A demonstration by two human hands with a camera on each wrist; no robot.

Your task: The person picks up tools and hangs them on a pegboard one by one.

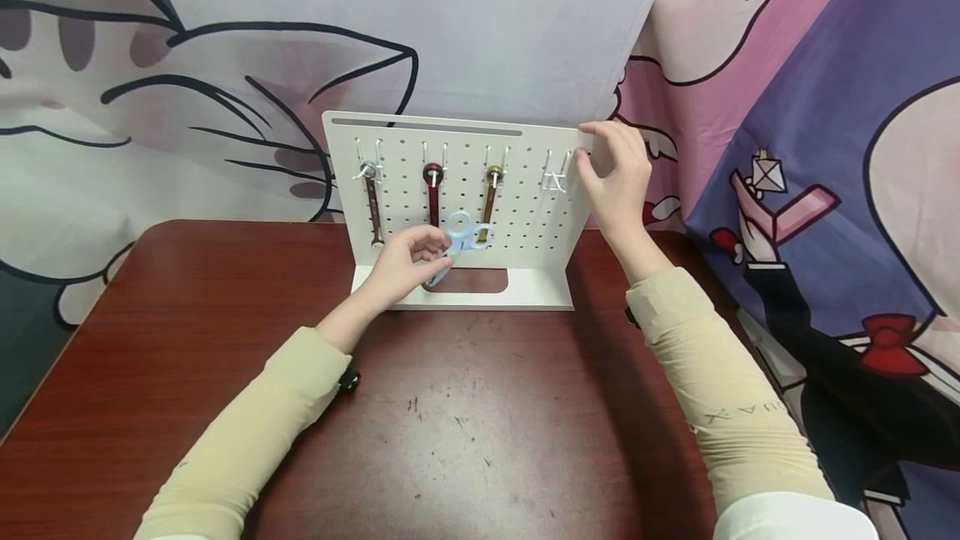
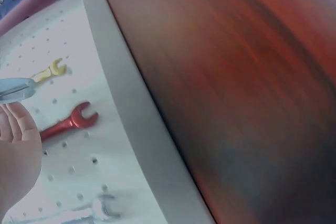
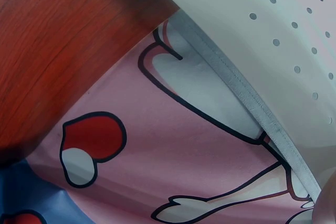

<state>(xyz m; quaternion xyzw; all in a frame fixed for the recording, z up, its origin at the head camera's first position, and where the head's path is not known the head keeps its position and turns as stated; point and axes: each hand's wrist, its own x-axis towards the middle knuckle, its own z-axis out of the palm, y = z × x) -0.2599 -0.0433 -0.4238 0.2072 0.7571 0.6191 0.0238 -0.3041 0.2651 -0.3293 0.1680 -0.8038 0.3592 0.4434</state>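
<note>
My left hand pinches a pair of light-blue scissors in front of the white pegboard. The finger loops point up and to the right, while the lower end slants down by the hand. Part of the scissors shows at the left edge of the left wrist view. My right hand grips the pegboard's upper right corner, thumb on the front face. On the board hang a silver wrench, a red wrench and a yellow wrench, side by side.
A bare white hook sits on the board near my right hand. The board's base stands on a dark red wooden table. Cartoon-printed cloth hangs behind and to the right.
</note>
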